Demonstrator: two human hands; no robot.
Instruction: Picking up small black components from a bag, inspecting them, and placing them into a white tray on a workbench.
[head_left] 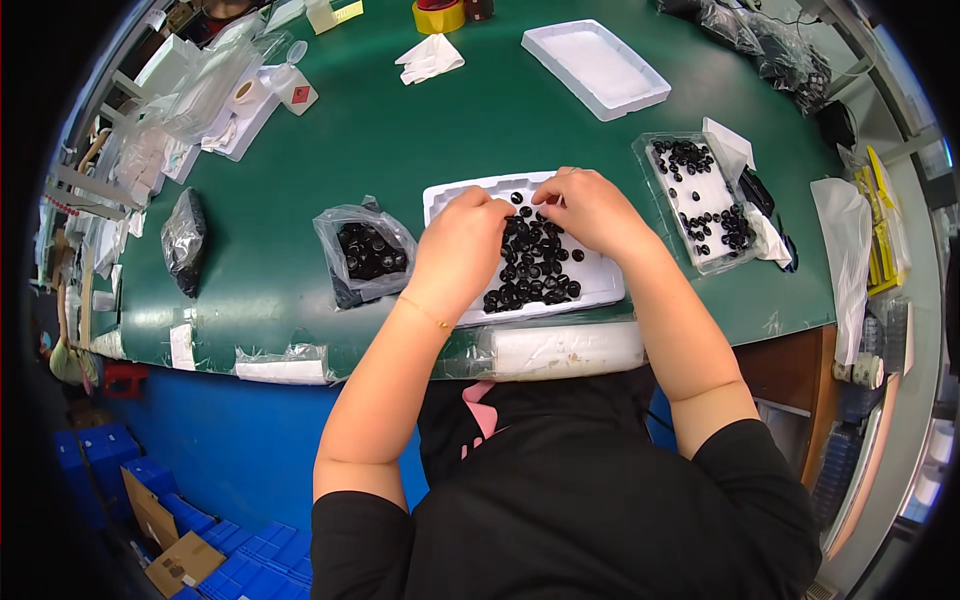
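Observation:
A white plastic tray (600,282) lies in front of me, with many small glossy black round parts (530,268) heaped in its middle and near side. Over the tray's far left part, my left hand (468,235) has its fingers curled and closed, tips down by the parts. My right hand (585,208) faces it from the right, thumb and fingers bent together in a pinch at the far end of the heap. Whatever either hand grips is too small or hidden to make out. Just left of the tray, an open clear bag (330,232) holds more black parts.
To the right, a clear tray (690,200) carries more black parts on white lining. An empty white tray (600,70), a crumpled white cloth (430,60) and yellow tape (438,18) lie farther back. A filled bag (184,240) and a white bottle (293,88) are at left.

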